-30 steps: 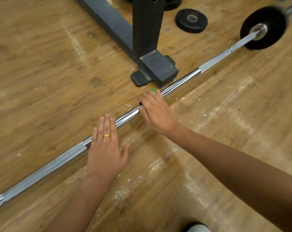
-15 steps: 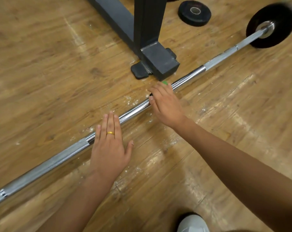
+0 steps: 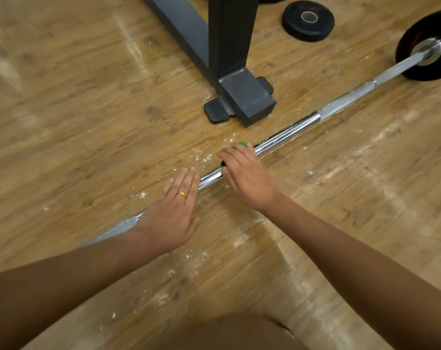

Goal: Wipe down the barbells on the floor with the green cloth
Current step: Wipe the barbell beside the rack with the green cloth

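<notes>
Cloth (image 3: 242, 144) in curled right hand (image 3: 247, 178) on barbell (image 3: 290, 131)

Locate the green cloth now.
Head view, centre: the green cloth lies mostly hidden under the right hand on the barbell, tip peeking past the fingers, near the rack foot.

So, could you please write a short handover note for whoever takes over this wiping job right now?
Left hand: open, flat on the bar, fingers straight.
Right hand: curled over the bar, gripping the cloth; only a green tip shows past the fingers.
The bar lies on the floor beside the rack foot, with a plate on its far end.
Done: wiping is under way mid-bar; how much is clean cannot be told.
Left: probably the stretch toward the plate and the part under the left hand. No other barbell is in view.
</notes>
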The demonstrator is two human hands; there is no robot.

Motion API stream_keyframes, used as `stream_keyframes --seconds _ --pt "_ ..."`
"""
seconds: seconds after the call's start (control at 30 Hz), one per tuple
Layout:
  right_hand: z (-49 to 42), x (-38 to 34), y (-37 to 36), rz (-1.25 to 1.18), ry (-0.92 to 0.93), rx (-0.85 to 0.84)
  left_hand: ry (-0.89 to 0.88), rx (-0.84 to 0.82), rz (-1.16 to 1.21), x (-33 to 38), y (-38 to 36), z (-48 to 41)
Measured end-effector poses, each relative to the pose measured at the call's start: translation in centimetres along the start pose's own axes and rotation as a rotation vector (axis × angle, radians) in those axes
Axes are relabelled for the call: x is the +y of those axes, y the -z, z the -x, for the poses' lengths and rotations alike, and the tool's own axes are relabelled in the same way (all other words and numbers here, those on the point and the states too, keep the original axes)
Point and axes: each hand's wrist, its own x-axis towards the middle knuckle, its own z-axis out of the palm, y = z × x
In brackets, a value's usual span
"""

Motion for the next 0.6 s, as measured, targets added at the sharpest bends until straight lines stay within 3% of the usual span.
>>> stream_keyframes --seconds 0.17,0.27,0.47,0.6 --pt "0.0 -0.4 0.1 0.026 -0.010 -0.016 -0.328 -0.031 -0.111 -3.2 1.3 -0.5" --pt "-0.5 -0.5 0.7 0.020 -0.024 -0.076 -0.370 -0.084 -0.146 -3.9 1.7 -1.1" --pt "-2.5 0.2 4.0 0.060 0.011 -0.391 -0.341 -0.147 -0.051 -3.3 1.0 -1.0" --pt "-2.6 -0.7 4.6 0.145 -0.017 -0.446 -0.384 -0.115 -0.087 -4.1 0.3 -1.1"
